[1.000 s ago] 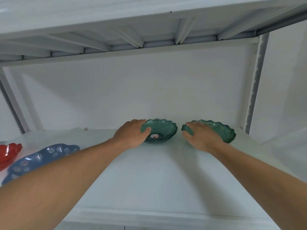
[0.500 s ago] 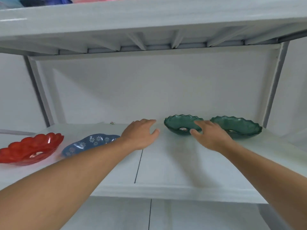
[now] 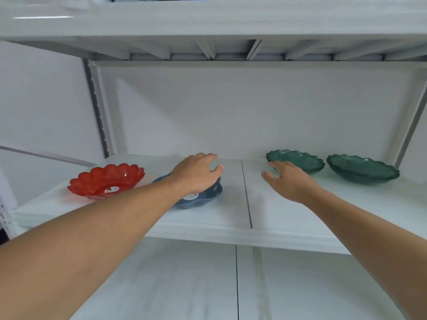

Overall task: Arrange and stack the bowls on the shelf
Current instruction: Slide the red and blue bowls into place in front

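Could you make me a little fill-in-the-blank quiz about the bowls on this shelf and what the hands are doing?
1. The shelf holds ____ bowls in all.
2. The left hand hovers over the ____ bowl.
3. The red bowl sits furthest to the ____.
4. The right hand is empty, in front of a ____ bowl.

Missing words: four; blue; left; green

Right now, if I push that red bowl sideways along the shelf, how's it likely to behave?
The red bowl looks like thin translucent plastic, so it is probably light and stiff. It sits on a narrow base under a wide flared scalloped rim, so a push at the rim may tip it; low down it should slide. The white shelf looks smooth, so expect easy sliding.
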`<act>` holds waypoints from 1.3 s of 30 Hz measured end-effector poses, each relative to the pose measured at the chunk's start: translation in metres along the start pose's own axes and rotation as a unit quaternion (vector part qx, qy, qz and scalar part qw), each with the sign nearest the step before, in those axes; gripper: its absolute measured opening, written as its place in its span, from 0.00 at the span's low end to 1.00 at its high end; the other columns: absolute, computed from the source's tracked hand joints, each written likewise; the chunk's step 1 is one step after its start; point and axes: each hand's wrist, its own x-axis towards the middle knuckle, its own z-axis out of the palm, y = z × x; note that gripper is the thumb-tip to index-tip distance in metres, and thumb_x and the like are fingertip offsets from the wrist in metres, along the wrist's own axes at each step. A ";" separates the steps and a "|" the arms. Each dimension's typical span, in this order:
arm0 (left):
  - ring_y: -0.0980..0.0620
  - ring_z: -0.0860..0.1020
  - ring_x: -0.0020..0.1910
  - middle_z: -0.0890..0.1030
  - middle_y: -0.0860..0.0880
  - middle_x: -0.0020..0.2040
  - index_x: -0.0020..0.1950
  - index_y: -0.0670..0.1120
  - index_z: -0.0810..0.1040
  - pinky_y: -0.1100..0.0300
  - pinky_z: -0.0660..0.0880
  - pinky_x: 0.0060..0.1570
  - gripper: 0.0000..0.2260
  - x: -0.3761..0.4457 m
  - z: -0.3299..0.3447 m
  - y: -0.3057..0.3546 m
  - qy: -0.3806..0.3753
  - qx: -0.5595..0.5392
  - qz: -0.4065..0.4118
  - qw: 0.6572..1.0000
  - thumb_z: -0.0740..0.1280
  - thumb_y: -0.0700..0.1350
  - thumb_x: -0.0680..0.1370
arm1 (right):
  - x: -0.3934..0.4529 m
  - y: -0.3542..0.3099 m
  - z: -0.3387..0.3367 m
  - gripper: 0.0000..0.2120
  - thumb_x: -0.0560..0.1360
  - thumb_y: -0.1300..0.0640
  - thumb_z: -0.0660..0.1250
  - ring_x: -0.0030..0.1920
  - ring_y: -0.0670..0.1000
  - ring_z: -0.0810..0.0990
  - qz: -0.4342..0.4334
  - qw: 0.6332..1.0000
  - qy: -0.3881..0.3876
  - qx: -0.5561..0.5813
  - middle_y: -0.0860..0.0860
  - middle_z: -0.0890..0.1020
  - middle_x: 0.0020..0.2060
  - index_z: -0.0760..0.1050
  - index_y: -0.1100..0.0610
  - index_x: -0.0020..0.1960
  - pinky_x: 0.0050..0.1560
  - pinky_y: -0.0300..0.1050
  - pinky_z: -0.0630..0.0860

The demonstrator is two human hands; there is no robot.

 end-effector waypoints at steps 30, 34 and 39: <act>0.46 0.72 0.76 0.73 0.51 0.79 0.78 0.54 0.74 0.46 0.70 0.72 0.24 -0.078 -0.092 -0.294 0.077 0.018 -0.116 0.990 0.57 0.58 0.84 | 0.025 -0.151 0.099 0.31 0.81 0.37 0.57 0.65 0.60 0.77 0.034 0.999 -0.020 0.005 0.56 0.73 0.73 0.66 0.51 0.79 0.59 0.55 0.75; 0.45 0.76 0.72 0.77 0.50 0.75 0.77 0.54 0.76 0.45 0.75 0.67 0.23 -0.072 -0.091 -0.345 0.079 0.040 -0.100 0.991 0.57 0.56 0.84 | 0.023 -0.155 0.106 0.31 0.82 0.37 0.57 0.64 0.61 0.78 0.082 0.996 -0.008 -0.021 0.57 0.72 0.74 0.66 0.52 0.80 0.58 0.55 0.76; 0.44 0.77 0.70 0.78 0.49 0.73 0.75 0.54 0.77 0.45 0.76 0.65 0.22 -0.054 -0.078 -0.358 0.058 0.023 -0.092 0.994 0.58 0.56 0.84 | 0.021 -0.165 0.115 0.28 0.83 0.41 0.57 0.63 0.60 0.78 0.108 0.994 -0.007 -0.017 0.57 0.73 0.73 0.66 0.52 0.79 0.53 0.53 0.74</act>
